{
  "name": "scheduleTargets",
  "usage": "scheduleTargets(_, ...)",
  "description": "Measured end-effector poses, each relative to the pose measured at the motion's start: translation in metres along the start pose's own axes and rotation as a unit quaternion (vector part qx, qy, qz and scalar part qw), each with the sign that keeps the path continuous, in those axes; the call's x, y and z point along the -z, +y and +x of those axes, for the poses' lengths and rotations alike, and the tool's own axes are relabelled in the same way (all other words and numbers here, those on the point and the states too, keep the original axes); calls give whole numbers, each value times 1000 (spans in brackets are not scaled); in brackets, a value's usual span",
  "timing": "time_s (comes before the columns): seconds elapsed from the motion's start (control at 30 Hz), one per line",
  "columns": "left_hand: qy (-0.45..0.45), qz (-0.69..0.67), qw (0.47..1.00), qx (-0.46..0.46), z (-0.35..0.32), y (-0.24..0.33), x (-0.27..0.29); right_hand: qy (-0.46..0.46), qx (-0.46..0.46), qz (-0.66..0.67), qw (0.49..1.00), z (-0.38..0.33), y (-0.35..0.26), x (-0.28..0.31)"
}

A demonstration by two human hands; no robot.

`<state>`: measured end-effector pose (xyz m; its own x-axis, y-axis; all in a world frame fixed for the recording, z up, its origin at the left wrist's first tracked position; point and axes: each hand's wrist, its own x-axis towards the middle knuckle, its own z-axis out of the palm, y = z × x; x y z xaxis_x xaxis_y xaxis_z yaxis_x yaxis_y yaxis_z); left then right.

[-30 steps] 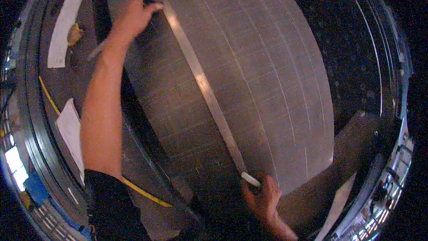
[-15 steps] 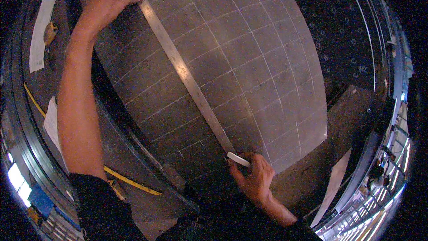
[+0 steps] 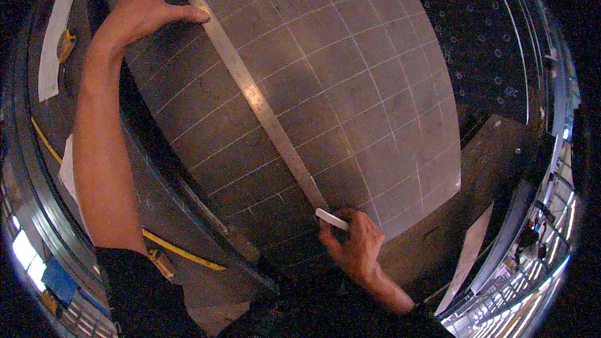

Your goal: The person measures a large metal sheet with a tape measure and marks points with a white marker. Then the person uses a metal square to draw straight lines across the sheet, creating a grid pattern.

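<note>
— Where are your hands right now?

— My left hand [image 3: 147, 9] is at the far left, fingers and thumb pinched on the far end of the long metal straightedge [image 3: 256, 97]. My right hand [image 3: 354, 244] is near me, its grip pressed together around a white stick of chalk [image 3: 332, 219], which pokes out to the left of my fingers.

— And the straightedge itself?

— It lies flat on the big grey sheet [image 3: 350, 81], running on a slant from the far left down to the near middle. Its near end stops right at the chalk — the tip looks to touch the sheet just beside it, though I cannot tell for sure.

— What is on the sheet?

— A grid of thin pale lines, drawn in squares across most of it. The sheet rests on a dark worktop [image 3: 488, 156].

— Anything else about?

— A yellow tape measure [image 3: 181, 253] trails along the near left, past my forearm, and a white paper strip [image 3: 56, 37] lies at the far left edge. Another pale strip [image 3: 466, 256] lies to the near right, well apart from my hands.
</note>
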<state>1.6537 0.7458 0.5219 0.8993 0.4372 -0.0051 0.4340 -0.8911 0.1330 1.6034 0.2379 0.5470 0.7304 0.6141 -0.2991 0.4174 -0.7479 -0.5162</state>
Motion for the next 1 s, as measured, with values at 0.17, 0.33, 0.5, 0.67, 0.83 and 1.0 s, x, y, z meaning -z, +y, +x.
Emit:
scheduleTargets(0.17,-22,-7,1000,13,-3,2,2,1,-8,-8,1000,3,-3,0)
scheduleTargets(0.33,-33,73,996,39,-2,16,-4,3,-13,1,1000,4,-3,2)
scheduleTargets(0.5,-46,69,994,72,-7,36,7,8,-14,-42,999,6,-1,3)
scheduleTargets(0.67,-62,16,994,87,-21,50,-2,-56,-33,-32,997,2,10,12)
scheduleTargets(0.83,-67,15,993,94,-13,53,7,-120,32,38,992,52,-13,49)
scheduleTargets(1.0,-73,0,993,96,-21,71,4,-53,178,17,983,135,-37,51)
